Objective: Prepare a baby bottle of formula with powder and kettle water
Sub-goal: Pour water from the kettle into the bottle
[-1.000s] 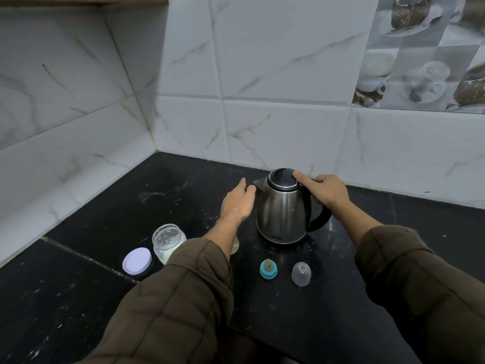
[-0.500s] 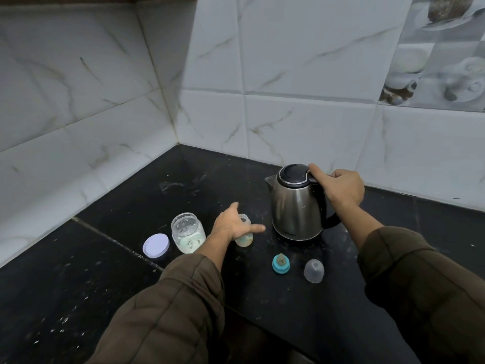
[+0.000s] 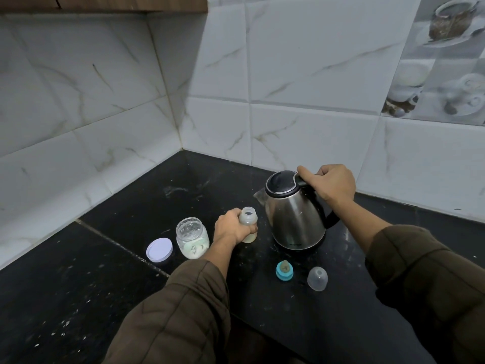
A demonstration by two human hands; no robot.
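Note:
A steel kettle [image 3: 295,219] with a black lid stands on the black counter [image 3: 105,271], spout pointing left. My right hand [image 3: 330,185] is closed around its black handle at the top. Left of the kettle stands a small open baby bottle [image 3: 248,219] with pale powder at its bottom; my left hand [image 3: 231,228] grips its body. An open jar of white powder [image 3: 193,237] stands left of that hand, its white lid [image 3: 159,250] lying beside it. In front of the kettle lie the teal nipple ring [image 3: 284,270] and the clear bottle cap [image 3: 317,278].
White marble-look tiled walls meet in a corner behind the counter. A wooden cabinet edge [image 3: 105,3] runs along the top left. The counter's front edge drops off between my arms near the bottom.
My left hand left the kettle's side, came down and closed around the baby bottle. My right hand shifted from the lid to a full grip on the kettle handle.

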